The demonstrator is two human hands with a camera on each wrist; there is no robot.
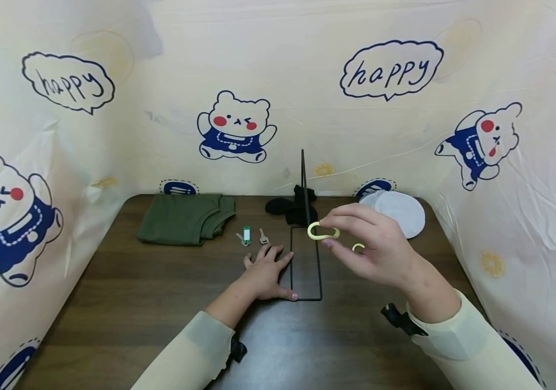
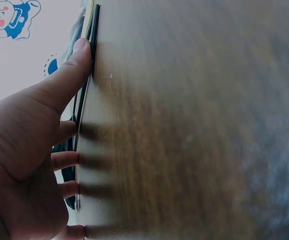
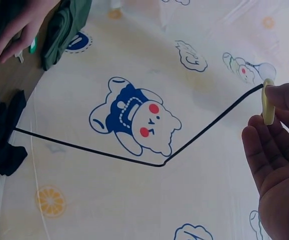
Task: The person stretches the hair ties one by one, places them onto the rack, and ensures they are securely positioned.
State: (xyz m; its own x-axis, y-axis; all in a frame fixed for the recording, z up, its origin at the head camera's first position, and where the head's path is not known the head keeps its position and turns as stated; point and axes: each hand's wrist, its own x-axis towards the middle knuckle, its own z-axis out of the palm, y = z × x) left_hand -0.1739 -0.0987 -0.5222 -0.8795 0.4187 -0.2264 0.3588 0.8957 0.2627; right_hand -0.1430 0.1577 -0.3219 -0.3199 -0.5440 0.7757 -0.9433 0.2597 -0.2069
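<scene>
The curvy yellow ring [image 3: 268, 109] is up in the air, by the tip of the black wire stand [image 1: 305, 195]. In the right wrist view the ring and the tip look like they meet, but I cannot tell if the wire goes through. The right hand [image 1: 382, 246] pinches the ring between its thumb and fingers. The stand has a long flat frame at the bottom, lying on the brown counter [image 1: 136, 298], and a thin rod that goes up and bends. The left hand [image 1: 264, 277] has its fingers spread wide, with the thumb touching the near left corner of the frame. It is not gripping anything.

Just past the left hand lie a key with a green tag [image 1: 246, 235] and a small key [image 1: 264, 237]. Another yellow ring [image 1: 358, 246] peeks out by the right hand, partly hidden. Soft black cloth [image 1: 280, 206] is bunched up near the far end of the frame. Folded green cloth [image 1: 175, 219] lies at the back left, and flat white round things [image 1: 402, 212] are at the back right. Behind it all hangs a pale sheet [image 1: 302, 59] with bears on it.
</scene>
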